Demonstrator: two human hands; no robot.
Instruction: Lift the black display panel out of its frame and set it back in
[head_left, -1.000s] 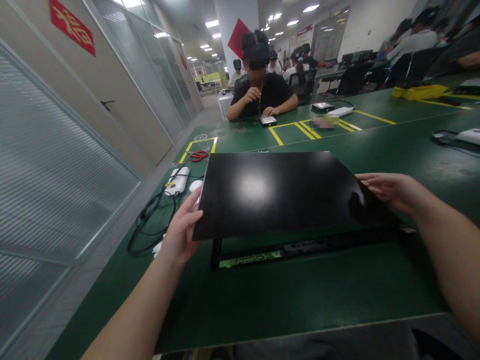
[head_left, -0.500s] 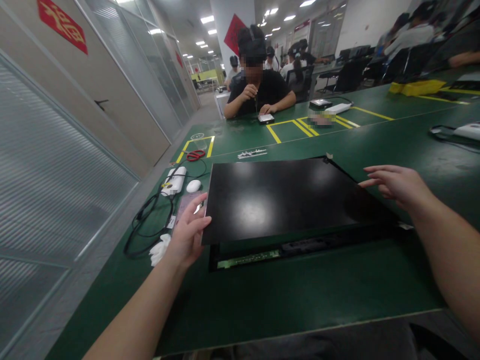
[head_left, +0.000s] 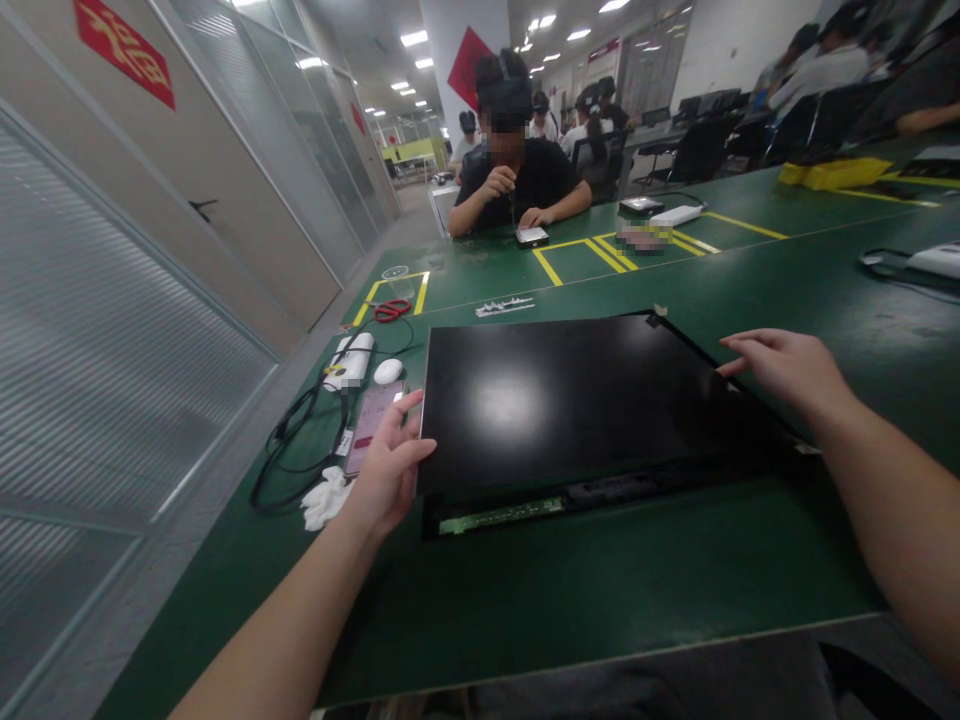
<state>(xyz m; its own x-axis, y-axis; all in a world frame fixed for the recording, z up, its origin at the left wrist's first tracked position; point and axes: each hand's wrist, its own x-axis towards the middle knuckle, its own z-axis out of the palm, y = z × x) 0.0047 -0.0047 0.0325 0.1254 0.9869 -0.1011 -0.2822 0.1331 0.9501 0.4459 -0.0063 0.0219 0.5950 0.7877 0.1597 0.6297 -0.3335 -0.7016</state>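
Pinching its left edge between thumb and fingers, your left hand (head_left: 386,472) holds one glossy black panel (head_left: 570,402), which is to its right — between your hands. Your right hand (head_left: 787,368) is at the opposite edge, fingers loosely bent — whether they grip, I cannot tell. Beneath the flat, four-sided panel sits one dark frame (head_left: 630,492) with one narrow green circuit strip (head_left: 501,516). Near your left hand lie one phone (head_left: 370,425) and one crumpled white bundle (head_left: 324,499) on the smooth green table (head_left: 600,590).

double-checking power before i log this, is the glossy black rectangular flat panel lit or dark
Dark: the panel shows no image, only pale glare on its black surface. Whether it has power, I cannot tell.
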